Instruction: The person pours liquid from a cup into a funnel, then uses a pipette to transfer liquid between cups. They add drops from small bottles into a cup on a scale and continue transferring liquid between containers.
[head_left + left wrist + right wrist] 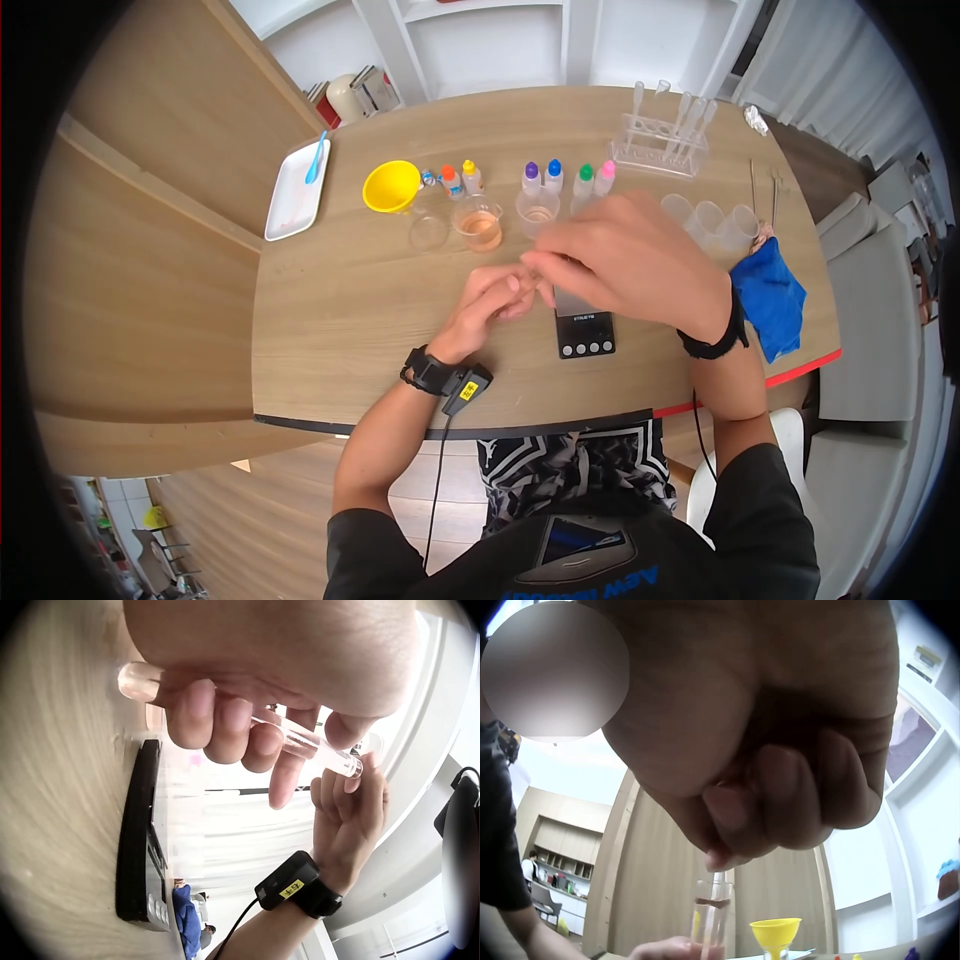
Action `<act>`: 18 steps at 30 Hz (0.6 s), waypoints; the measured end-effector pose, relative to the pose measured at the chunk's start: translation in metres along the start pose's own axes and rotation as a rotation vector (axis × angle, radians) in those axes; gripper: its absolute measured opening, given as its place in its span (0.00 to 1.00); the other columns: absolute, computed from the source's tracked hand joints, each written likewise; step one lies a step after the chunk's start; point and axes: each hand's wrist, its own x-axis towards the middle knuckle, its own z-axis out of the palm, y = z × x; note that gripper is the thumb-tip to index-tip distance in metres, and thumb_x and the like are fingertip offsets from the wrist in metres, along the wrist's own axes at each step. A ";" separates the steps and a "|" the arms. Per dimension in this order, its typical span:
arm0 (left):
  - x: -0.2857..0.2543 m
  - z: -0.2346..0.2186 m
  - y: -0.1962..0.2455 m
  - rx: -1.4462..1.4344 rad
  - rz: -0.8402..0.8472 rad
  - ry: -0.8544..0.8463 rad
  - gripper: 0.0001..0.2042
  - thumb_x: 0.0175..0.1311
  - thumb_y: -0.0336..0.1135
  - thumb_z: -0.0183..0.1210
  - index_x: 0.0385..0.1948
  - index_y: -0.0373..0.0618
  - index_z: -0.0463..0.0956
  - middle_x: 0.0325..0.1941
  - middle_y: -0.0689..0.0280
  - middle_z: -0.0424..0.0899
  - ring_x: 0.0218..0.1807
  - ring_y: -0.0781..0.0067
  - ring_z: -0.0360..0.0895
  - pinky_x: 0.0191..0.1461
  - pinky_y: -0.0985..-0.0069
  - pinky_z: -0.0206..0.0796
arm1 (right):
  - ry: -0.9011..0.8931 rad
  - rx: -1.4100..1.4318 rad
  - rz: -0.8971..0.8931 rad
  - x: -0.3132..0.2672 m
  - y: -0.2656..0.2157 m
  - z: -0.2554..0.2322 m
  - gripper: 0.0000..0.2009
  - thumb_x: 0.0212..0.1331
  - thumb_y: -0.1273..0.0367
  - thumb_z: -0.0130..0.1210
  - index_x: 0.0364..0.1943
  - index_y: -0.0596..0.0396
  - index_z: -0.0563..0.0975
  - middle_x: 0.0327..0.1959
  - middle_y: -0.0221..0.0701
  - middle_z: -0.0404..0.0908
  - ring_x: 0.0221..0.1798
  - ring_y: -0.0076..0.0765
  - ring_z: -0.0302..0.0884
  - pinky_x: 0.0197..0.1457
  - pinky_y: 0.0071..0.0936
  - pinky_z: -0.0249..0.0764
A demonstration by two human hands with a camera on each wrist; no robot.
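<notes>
Together — hands (490, 306) (634, 260) at tube (301, 742), right uppermost.

White shelves (485, 50) with books (378, 90), a pale curtain (850, 70) and distant kitchen-style cabinets (574, 840) mark a homelike room, where a wooden table (330, 360) holds a test-tube rack (660, 150).

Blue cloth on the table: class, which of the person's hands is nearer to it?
The right hand. It is over the table, to the left of the blue cloth; the left hand, gripping a clear tube, is farther left, past the black scale.
</notes>
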 end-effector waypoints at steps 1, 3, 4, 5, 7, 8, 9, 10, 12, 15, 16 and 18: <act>0.000 -0.001 -0.001 0.001 0.001 0.000 0.29 0.76 0.57 0.46 0.41 0.34 0.83 0.21 0.76 0.60 0.25 0.83 0.55 0.30 0.77 0.43 | 0.013 -0.016 0.007 0.000 -0.001 0.001 0.16 0.65 0.64 0.59 0.19 0.51 0.80 0.15 0.36 0.76 0.20 0.49 0.76 0.27 0.43 0.69; 0.000 -0.002 -0.002 0.004 0.001 -0.001 0.29 0.76 0.57 0.46 0.41 0.34 0.83 0.21 0.75 0.61 0.25 0.83 0.55 0.30 0.78 0.42 | 0.030 -0.018 0.010 0.000 -0.002 0.002 0.17 0.65 0.64 0.58 0.18 0.52 0.79 0.14 0.38 0.75 0.20 0.50 0.76 0.27 0.44 0.70; 0.000 -0.002 -0.001 0.005 -0.001 0.000 0.29 0.76 0.57 0.46 0.41 0.34 0.83 0.21 0.75 0.61 0.25 0.82 0.55 0.30 0.77 0.42 | 0.037 -0.006 0.006 -0.001 -0.001 0.002 0.17 0.64 0.64 0.58 0.17 0.53 0.79 0.13 0.38 0.75 0.20 0.50 0.76 0.27 0.44 0.70; 0.000 -0.001 0.000 0.004 -0.003 0.000 0.29 0.76 0.57 0.46 0.41 0.34 0.82 0.21 0.75 0.61 0.25 0.82 0.54 0.30 0.77 0.42 | 0.044 0.005 0.002 -0.001 -0.001 0.003 0.17 0.64 0.64 0.58 0.17 0.53 0.78 0.13 0.39 0.74 0.20 0.51 0.75 0.27 0.44 0.69; 0.000 -0.001 -0.001 -0.014 -0.014 0.006 0.27 0.76 0.55 0.47 0.40 0.33 0.80 0.22 0.73 0.63 0.26 0.81 0.56 0.30 0.77 0.44 | 0.003 0.010 0.008 -0.002 -0.001 0.000 0.16 0.63 0.65 0.58 0.17 0.54 0.78 0.13 0.39 0.74 0.20 0.51 0.75 0.27 0.45 0.69; -0.001 -0.001 -0.002 -0.031 -0.022 0.011 0.26 0.76 0.54 0.48 0.39 0.32 0.78 0.23 0.70 0.65 0.26 0.79 0.57 0.31 0.76 0.46 | -0.019 0.013 0.012 -0.002 -0.001 0.000 0.16 0.63 0.65 0.58 0.16 0.54 0.78 0.13 0.40 0.73 0.20 0.51 0.75 0.27 0.45 0.68; -0.001 -0.002 -0.003 -0.049 -0.029 0.017 0.26 0.76 0.53 0.49 0.37 0.31 0.76 0.23 0.68 0.67 0.26 0.78 0.59 0.31 0.75 0.47 | -0.007 0.013 0.011 -0.002 0.000 0.001 0.16 0.62 0.65 0.57 0.16 0.54 0.77 0.13 0.40 0.73 0.20 0.51 0.74 0.27 0.45 0.68; -0.001 -0.002 -0.004 -0.050 -0.022 0.006 0.25 0.76 0.52 0.49 0.37 0.32 0.76 0.24 0.67 0.68 0.26 0.77 0.59 0.31 0.75 0.48 | 0.004 0.013 0.009 -0.002 0.000 0.003 0.16 0.62 0.66 0.57 0.16 0.54 0.77 0.13 0.40 0.73 0.20 0.51 0.74 0.27 0.45 0.68; -0.001 -0.004 -0.005 -0.052 -0.006 -0.010 0.23 0.76 0.51 0.49 0.37 0.33 0.74 0.24 0.67 0.68 0.26 0.77 0.59 0.31 0.75 0.48 | 0.004 0.026 0.004 -0.002 0.001 0.003 0.16 0.61 0.66 0.57 0.16 0.55 0.77 0.13 0.40 0.72 0.20 0.51 0.74 0.27 0.45 0.68; -0.001 -0.004 -0.004 -0.048 -0.006 -0.009 0.23 0.76 0.51 0.49 0.36 0.34 0.74 0.24 0.67 0.68 0.26 0.77 0.59 0.31 0.75 0.48 | -0.017 0.047 -0.002 -0.001 -0.001 -0.001 0.16 0.61 0.66 0.57 0.16 0.55 0.77 0.13 0.40 0.72 0.19 0.50 0.74 0.27 0.45 0.68; 0.000 -0.003 -0.004 -0.048 -0.010 -0.002 0.23 0.76 0.51 0.49 0.35 0.34 0.73 0.24 0.67 0.68 0.26 0.77 0.59 0.31 0.75 0.48 | -0.017 0.042 -0.004 -0.001 -0.001 -0.001 0.16 0.62 0.66 0.58 0.16 0.55 0.77 0.13 0.40 0.72 0.19 0.50 0.74 0.27 0.45 0.68; -0.001 -0.002 -0.003 -0.047 -0.016 0.016 0.23 0.76 0.51 0.49 0.34 0.35 0.73 0.24 0.66 0.68 0.26 0.77 0.59 0.31 0.75 0.48 | -0.003 0.024 -0.009 -0.001 -0.001 0.000 0.16 0.62 0.66 0.58 0.16 0.55 0.77 0.13 0.39 0.72 0.20 0.50 0.74 0.27 0.45 0.69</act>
